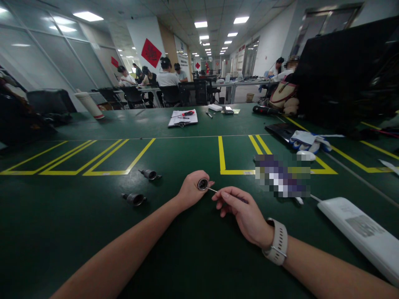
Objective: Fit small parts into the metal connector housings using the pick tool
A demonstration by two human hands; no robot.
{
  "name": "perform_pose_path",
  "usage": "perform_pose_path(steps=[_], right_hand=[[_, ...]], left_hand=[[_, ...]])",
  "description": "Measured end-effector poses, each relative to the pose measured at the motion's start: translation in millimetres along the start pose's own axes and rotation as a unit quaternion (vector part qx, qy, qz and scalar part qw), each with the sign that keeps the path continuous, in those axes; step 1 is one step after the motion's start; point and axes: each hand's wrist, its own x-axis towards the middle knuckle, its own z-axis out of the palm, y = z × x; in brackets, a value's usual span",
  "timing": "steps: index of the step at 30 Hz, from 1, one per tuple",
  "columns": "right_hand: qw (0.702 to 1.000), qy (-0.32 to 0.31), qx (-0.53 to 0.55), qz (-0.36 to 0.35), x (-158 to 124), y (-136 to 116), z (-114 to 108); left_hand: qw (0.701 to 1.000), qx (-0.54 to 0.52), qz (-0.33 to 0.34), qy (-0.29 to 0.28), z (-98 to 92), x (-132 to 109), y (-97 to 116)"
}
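Observation:
My left hand [192, 190] is closed around a metal hole saw [202, 184], its round open mouth turned up toward me. Between the thumb and fingers of my right hand [241, 211] is a slim screwdriver [212, 189], its dark handle mostly covered by the hand. The thin shaft reaches left to the rim of the hole saw; whether the tip touches it, I cannot tell. Left of my hands, two similar hole saws lie on their sides on the green table, one farther [150, 175] and one nearer [136, 199].
To the right lie a blurred-out purple item [280, 176], a white power strip [352, 224], a white mouse [306, 155] and gloves [307, 141]. A clipboard with papers [183, 118] sits ahead, a tall cup [89, 104] far left. Yellow tape marks the table. People sit at desks beyond.

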Motion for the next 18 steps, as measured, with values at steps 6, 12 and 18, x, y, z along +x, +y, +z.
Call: perform_pose_path(steps=[6,12,18], right_hand=[[1.000,-0.003,0.019,0.008,1.0,-3.9,0.8],[1.000,0.021,-0.006,-0.013,0.6,-1.0,0.6],[1.000,0.010,-0.029,-0.003,0.0,-1.3,0.9]], left_hand=[[0.997,-0.080,-0.022,-0.007,0.4,0.7,-2.1],[1.000,-0.016,-0.014,0.008,2.0,0.3,-3.1],[1.000,0.011,0.003,0.002,1.3,0.1,-0.3]])
